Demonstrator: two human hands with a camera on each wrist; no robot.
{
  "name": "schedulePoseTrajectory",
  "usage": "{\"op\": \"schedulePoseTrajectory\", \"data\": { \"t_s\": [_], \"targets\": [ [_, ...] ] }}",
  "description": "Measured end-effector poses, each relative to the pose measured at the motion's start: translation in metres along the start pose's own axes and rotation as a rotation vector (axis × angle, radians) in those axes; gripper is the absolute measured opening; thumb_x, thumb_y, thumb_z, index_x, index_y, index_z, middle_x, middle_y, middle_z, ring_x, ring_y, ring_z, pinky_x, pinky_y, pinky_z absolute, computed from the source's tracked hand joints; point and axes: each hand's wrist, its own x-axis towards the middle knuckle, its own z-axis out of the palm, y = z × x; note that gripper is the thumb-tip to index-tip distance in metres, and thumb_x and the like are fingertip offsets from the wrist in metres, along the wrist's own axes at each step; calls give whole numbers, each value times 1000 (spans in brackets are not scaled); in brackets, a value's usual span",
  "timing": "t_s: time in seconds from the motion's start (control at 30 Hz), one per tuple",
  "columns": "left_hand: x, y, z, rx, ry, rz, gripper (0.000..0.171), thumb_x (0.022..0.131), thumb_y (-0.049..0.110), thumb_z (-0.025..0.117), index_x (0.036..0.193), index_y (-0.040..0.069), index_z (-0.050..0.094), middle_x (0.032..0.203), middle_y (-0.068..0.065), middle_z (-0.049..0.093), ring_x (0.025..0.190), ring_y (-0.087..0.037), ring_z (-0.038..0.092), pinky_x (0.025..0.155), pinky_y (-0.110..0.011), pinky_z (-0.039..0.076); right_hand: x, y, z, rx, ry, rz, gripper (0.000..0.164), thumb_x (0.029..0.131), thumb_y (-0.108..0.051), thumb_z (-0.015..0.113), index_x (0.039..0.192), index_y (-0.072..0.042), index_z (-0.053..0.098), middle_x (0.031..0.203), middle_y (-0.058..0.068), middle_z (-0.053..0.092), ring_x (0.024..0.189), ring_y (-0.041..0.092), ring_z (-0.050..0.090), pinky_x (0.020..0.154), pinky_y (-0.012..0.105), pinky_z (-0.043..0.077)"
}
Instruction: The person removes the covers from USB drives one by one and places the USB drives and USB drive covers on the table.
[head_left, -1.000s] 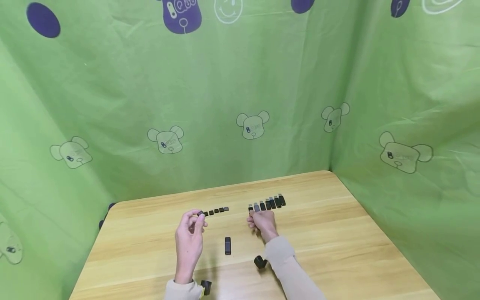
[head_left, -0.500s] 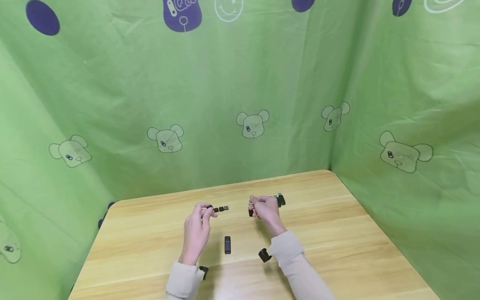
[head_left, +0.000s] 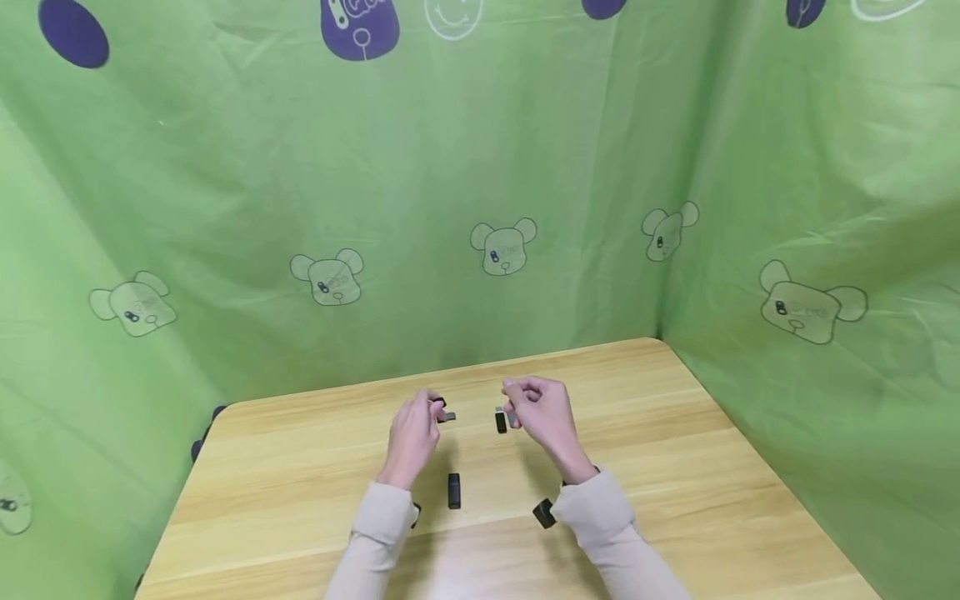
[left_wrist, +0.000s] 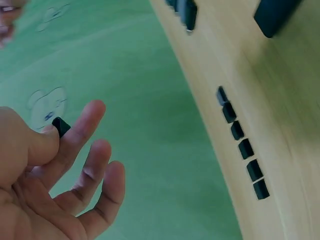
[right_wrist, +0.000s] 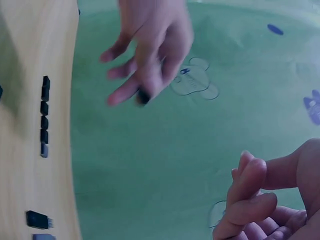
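Note:
In the left wrist view my left hand (left_wrist: pixel 65 185) pinches a small black cap (left_wrist: pixel 61 126) between thumb and index finger, the other fingers spread. It is raised over a row of little black caps (left_wrist: pixel 245 148), one of them greyish. My right hand (head_left: pixel 543 408) is held up over the USB sticks, fingers curled and thumb tip against the index finger. Nothing shows between them in the right wrist view. Beside it lie a black USB stick (head_left: pixel 501 422) with a metal plug and a grey USB stick (right_wrist: pixel 43 237). The right hand hides the other sticks.
A longer black stick (head_left: pixel 453 490) lies alone between the forearms on the wooden table (head_left: pixel 300 467). A black wrist camera (head_left: pixel 543 512) hangs below the right sleeve. Green printed curtain (head_left: pixel 420 183) stands right behind the table's far edge and at both sides.
My left hand has moved right and farther away along the cap row, with a cap pinched. The right hand has left the black USB stick, moving up, away and slightly right.

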Motion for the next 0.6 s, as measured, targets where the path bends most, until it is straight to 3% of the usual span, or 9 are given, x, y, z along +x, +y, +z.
{"op": "schedulePoseTrajectory", "data": {
  "t_s": [0.2, 0.4, 0.6],
  "targets": [
    [16, -6, 19, 102, -47, 34, 15, 103, 15, 57, 109, 4, 65, 97, -9, 70, 95, -26, 61, 83, -42, 55, -12, -13, -6, -17, -9, -58, 22, 98, -17, 68, 90, 3, 73, 62, 2, 69, 46, 15, 57, 46, 22, 49],
    [29, -15, 42, 154, -38, 66, 16, 98, 19, 65, 103, 5, 72, 111, -13, 67, 105, -29, 55, 89, -46, 50, -24, -17, -11, -79, -30, -57, 22, 98, -19, 68, 89, 1, 74, 64, 2, 70, 45, 16, 56, 43, 22, 46],
    [40, -22, 64, 241, -93, 70, 16, 94, 23, 70, 97, 9, 77, 117, -11, 66, 111, -28, 52, 90, -46, 47, -35, -18, -16, -91, -40, -29, 22, 98, -19, 68, 93, 2, 73, 69, 11, 71, 47, 13, 56, 46, 24, 49]
  ]
}}
